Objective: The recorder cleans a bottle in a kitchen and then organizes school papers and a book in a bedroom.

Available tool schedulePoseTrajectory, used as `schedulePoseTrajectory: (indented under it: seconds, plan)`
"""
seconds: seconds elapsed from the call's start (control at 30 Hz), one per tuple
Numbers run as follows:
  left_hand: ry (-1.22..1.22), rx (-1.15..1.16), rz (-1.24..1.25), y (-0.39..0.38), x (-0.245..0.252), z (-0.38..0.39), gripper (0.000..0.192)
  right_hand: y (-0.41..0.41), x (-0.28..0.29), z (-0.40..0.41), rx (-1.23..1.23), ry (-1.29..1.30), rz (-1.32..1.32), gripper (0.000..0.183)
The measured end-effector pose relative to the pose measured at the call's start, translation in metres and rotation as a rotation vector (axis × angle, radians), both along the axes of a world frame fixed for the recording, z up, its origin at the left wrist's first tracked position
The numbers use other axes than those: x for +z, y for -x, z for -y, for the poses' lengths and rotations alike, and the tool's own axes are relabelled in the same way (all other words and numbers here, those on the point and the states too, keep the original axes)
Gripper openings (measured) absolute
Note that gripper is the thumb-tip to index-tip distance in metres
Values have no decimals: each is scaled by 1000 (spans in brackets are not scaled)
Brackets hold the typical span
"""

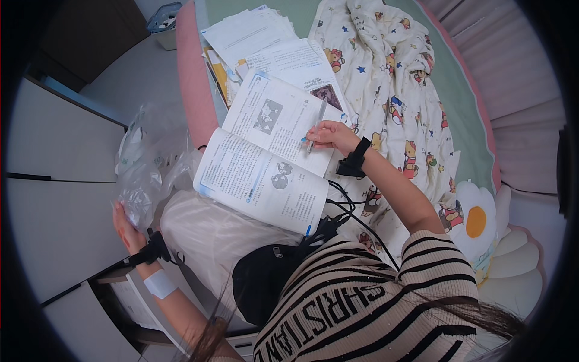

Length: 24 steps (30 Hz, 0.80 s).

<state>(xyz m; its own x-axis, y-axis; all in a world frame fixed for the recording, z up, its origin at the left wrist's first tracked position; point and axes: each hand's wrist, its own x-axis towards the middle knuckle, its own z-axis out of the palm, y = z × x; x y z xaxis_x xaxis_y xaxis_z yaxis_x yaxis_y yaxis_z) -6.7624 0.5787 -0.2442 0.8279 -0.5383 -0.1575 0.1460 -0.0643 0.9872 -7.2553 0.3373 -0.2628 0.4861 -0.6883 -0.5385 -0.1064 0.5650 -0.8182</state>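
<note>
An open textbook [267, 163] with printed text and grey map pictures lies before me, its near page over my lap. Above its far page, my right hand [329, 136] holds a clear pen [322, 113] between thumb and fingers, the pen slanting up. At the left, my left hand [128, 228] touches a crumpled clear plastic bag [140, 194]; whether its fingers grip the bag I cannot tell. Both wrists wear black straps with small devices, and a white patch is on my left forearm. Loose printed sheets [253, 36] lie in a pile beyond the book.
A white patterned quilt [398, 90] lies to the right on a green bed sheet with a pink edge [194, 68]. Black cables [357, 217] run beside the book. An open drawer [135, 303] is at the lower left, below white cabinet fronts [63, 135]. A bin [165, 27] stands far left.
</note>
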Motion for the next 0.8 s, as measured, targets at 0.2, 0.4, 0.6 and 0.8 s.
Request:
schedulePoseTrajectory:
  seconds: [0.2,0.4,0.6,0.8]
  plan:
    - [8,-23,1,-3,-4,0,55,-2,-18,0,-64,347,-103,11]
    - [-27,8,13,2,-3,2,56,-7,-43,-6,92,810,-287,14]
    - [1,-8,-17,1,-3,-1,54,-11,-39,4,-42,564,-176,13]
    - [10,-27,-31,3,-3,-2,53,-8,-4,4,-74,277,29,23]
